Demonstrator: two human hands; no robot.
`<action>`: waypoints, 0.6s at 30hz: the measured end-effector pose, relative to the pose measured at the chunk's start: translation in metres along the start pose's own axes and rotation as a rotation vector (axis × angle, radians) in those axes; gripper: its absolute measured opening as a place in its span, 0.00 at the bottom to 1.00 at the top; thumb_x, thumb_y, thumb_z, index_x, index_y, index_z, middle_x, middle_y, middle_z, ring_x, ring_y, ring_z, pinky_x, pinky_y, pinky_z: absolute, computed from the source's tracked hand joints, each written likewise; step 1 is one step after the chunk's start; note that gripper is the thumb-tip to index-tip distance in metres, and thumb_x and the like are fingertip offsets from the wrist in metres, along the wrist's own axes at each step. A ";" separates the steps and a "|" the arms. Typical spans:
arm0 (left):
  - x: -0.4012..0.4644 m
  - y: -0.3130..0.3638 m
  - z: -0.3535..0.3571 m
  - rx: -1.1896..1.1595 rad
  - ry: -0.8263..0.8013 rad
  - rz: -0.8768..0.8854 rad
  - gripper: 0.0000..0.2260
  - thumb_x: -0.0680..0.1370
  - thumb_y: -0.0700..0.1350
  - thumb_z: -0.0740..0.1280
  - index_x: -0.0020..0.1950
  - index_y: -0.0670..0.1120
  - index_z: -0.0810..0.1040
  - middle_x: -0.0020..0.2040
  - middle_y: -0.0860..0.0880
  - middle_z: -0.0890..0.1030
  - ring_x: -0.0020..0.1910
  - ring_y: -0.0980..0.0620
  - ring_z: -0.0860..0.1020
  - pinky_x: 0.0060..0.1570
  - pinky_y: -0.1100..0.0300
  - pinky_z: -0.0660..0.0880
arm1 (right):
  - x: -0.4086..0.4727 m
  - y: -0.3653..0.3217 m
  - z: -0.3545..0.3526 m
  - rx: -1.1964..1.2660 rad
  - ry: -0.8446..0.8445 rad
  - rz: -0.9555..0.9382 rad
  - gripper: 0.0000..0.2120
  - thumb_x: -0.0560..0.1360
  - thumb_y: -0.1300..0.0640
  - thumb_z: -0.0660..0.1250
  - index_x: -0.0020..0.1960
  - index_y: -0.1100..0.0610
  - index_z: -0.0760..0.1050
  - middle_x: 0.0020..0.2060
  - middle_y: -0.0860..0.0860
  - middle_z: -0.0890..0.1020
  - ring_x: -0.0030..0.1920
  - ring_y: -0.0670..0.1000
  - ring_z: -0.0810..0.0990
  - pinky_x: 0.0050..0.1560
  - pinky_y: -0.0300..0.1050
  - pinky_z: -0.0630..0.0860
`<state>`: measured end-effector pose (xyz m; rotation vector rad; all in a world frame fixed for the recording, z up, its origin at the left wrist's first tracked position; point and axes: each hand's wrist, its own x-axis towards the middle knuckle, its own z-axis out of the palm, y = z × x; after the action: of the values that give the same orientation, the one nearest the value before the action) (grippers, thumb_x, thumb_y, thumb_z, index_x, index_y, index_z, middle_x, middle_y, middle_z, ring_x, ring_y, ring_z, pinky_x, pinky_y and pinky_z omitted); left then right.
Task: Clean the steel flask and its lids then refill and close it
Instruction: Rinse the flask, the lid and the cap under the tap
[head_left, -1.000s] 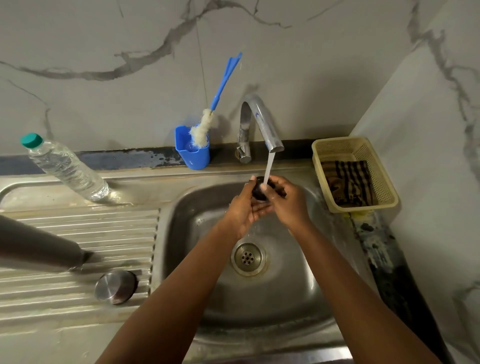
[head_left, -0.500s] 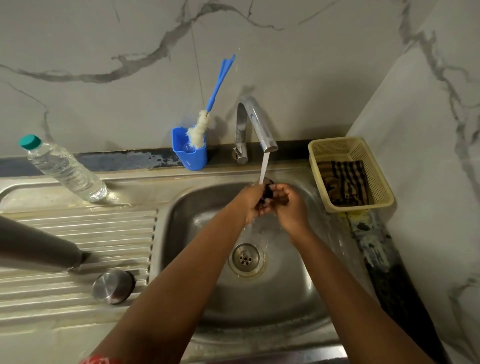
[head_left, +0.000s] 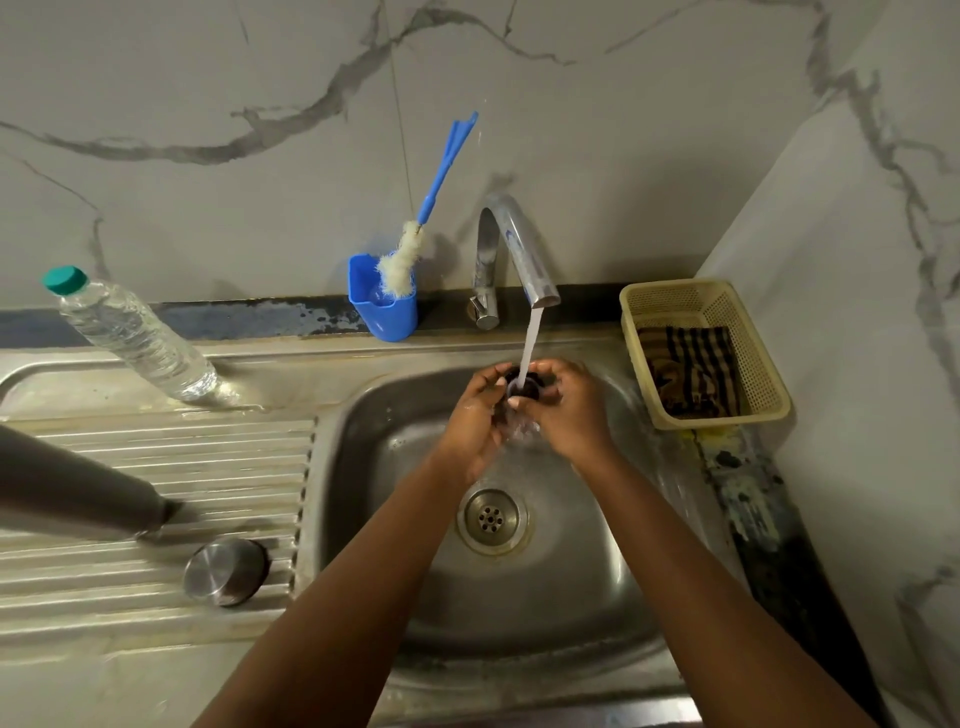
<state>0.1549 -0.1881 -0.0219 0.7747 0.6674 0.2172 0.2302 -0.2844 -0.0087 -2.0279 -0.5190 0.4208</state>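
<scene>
Both hands, left hand (head_left: 475, 415) and right hand (head_left: 563, 410), grip a dark inner lid (head_left: 525, 385) under running tap water (head_left: 531, 338). Steel flask (head_left: 78, 480) and steel cap (head_left: 226, 570) wait on the drainboard (head_left: 156, 457); refilling and closing likely remain.

- grey marble-veined wall (head_left: 623, 130) behind, side wall (head_left: 857, 312) right
- steel sink (head_left: 363, 467), ribbed drainboard (head_left: 156, 467) left
- dark worn counter strip (head_left: 249, 317)

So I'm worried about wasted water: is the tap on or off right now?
On. A white stream falls from the tap spout onto the dark lid held by both hands over the sink.
</scene>
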 end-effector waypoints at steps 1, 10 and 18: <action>-0.001 0.000 -0.003 -0.029 -0.003 0.008 0.12 0.83 0.36 0.55 0.61 0.44 0.75 0.52 0.43 0.83 0.46 0.49 0.82 0.42 0.59 0.80 | 0.000 0.000 0.001 -0.031 -0.001 -0.034 0.19 0.68 0.64 0.77 0.56 0.54 0.78 0.55 0.49 0.76 0.50 0.49 0.79 0.44 0.27 0.73; -0.006 -0.004 -0.007 -0.065 0.019 -0.057 0.21 0.85 0.53 0.53 0.63 0.40 0.76 0.48 0.42 0.84 0.40 0.52 0.83 0.39 0.61 0.81 | 0.005 -0.007 0.007 -0.011 -0.012 -0.145 0.09 0.75 0.55 0.71 0.54 0.55 0.82 0.51 0.49 0.79 0.50 0.46 0.79 0.52 0.37 0.76; -0.002 -0.003 0.006 0.111 0.068 -0.084 0.20 0.81 0.61 0.58 0.56 0.45 0.78 0.37 0.47 0.85 0.34 0.54 0.80 0.39 0.61 0.79 | 0.002 -0.002 0.005 0.231 0.024 0.196 0.10 0.82 0.55 0.60 0.57 0.55 0.79 0.48 0.48 0.82 0.49 0.46 0.81 0.46 0.37 0.75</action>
<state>0.1569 -0.1941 -0.0199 0.8462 0.7802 0.1308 0.2291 -0.2781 -0.0094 -1.8636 -0.2442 0.5483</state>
